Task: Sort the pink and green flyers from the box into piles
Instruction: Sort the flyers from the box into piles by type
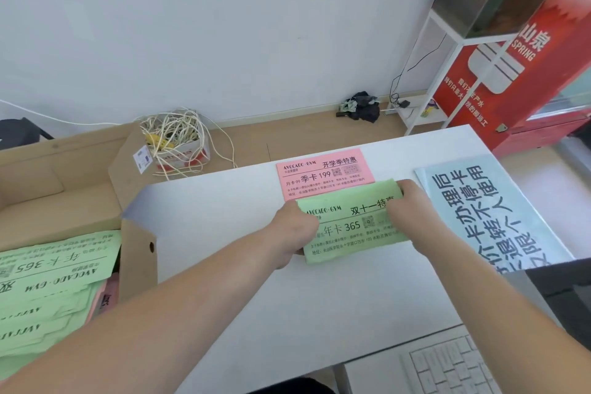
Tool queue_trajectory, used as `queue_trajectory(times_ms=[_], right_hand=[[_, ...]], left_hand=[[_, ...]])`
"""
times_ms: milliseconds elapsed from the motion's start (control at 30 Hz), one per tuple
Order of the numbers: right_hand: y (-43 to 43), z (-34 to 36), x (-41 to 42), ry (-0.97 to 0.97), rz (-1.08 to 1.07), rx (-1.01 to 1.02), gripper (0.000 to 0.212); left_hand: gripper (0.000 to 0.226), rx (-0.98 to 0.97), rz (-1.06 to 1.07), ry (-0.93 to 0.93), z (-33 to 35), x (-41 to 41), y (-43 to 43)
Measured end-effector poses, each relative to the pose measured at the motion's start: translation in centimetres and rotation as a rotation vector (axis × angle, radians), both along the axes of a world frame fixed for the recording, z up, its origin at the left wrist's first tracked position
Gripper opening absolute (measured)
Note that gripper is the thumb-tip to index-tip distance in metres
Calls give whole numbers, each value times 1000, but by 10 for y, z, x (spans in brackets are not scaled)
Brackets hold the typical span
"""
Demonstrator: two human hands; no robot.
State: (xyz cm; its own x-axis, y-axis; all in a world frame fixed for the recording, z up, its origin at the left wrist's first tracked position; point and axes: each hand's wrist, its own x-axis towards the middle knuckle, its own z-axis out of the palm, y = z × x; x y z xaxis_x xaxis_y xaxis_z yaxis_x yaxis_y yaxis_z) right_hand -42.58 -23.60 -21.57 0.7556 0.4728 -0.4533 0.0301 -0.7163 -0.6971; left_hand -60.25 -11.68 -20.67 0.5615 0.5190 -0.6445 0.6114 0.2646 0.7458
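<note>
A pink flyer lies flat on the white table, far side. Just in front of it a green flyer overlaps the pink one's near edge. My left hand grips the green flyer's left end. My right hand holds its upper right corner, fingers curled over the edge. At the left, the open cardboard box holds several green flyers, with a pink flyer's edge peeking out beneath them.
A light blue sheet with large black characters lies to the right of the flyers. A white keyboard sits at the near right edge. On the floor behind stand a small box of tangled cables and a red cabinet.
</note>
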Motion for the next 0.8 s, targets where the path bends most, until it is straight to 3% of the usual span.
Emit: queue_trajectory(times_ms=[233,400,533,700,800], right_hand=[[17,-33,28,-77,72,-7,42],[17,-53,32,-219,137,-53,33],[2,-60,37,-359,110,-90,51],[-11,-60,30,-245,75,-42,45],[-12,-59,21,-235,66,-49,49]], left_hand=[[33,105,194,-4,-28,11,8],[24,202,169,80,-45,3,14],[48,407,78,228,-45,-15,19],[22,153,213,86,-40,-15,-1],[26,136,206,25,-39,-3,-10]])
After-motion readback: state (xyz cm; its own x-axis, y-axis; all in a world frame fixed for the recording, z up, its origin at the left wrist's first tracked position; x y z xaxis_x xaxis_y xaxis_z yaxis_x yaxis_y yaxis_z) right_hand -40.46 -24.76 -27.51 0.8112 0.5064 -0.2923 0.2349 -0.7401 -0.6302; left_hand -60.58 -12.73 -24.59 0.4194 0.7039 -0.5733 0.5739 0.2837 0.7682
